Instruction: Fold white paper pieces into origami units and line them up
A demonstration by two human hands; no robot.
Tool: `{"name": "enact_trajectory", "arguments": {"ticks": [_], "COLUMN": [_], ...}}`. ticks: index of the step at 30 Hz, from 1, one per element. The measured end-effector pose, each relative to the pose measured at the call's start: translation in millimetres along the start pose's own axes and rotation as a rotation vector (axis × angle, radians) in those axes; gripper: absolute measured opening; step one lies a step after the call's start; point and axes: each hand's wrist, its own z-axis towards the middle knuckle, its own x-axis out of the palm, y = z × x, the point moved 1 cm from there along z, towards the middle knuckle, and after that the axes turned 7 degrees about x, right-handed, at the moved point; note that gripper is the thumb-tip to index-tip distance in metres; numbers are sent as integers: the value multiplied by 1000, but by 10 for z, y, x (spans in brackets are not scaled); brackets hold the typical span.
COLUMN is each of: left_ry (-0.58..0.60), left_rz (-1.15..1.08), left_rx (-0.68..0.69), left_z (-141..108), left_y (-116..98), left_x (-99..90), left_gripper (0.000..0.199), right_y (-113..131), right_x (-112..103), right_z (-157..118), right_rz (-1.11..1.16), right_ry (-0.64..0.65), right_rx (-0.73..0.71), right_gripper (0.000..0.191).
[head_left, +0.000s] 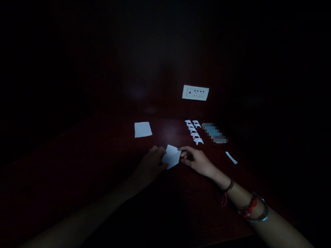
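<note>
A partly folded sheet of white paper [171, 157] lies on the dark red table between my hands. My left hand [154, 161] grips its left edge with the fingers and thumb. My right hand [194, 159] is at the paper's right corner, its index fingertip touching the edge and its thumb apart from the fingers. Beyond them, a stack of white square sheets [143, 129] lies to the left. Several small folded white paper pieces [194, 134] lie in rows to the right.
A phone-like object with a blurred screen [214, 132] lies right of the folded pieces. Nearer, a thin white paper strip [231, 157] rests on the table [116, 137]. A white socket plate [195, 93] is on the dark wall behind. The surroundings are very dark.
</note>
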Motion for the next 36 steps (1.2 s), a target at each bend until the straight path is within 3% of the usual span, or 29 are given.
{"name": "enact_trajectory", "arguments": {"ticks": [5, 12, 18, 29, 36], "left_ry": [37, 41, 47, 61, 69], "left_rz": [59, 60, 69, 80, 122], "left_rx": [-51, -36, 22, 107, 105], "left_z": [36, 55, 43, 35, 29], "left_y": [34, -21, -77, -79, -70], "left_x": [-20, -27, -52, -40, -39], "left_gripper": [34, 17, 11, 2, 12], "right_y": [31, 208, 218, 136, 58], "right_x": [27, 47, 89, 173, 159], "right_z": [15, -19, -35, 128, 172], "right_rz": [64, -14, -36, -13, 44], "right_ry": [-9, -38, 14, -111, -150], "right_rx": [21, -136, -154, 31, 60], "right_gripper": [37, 39, 55, 61, 53]}}
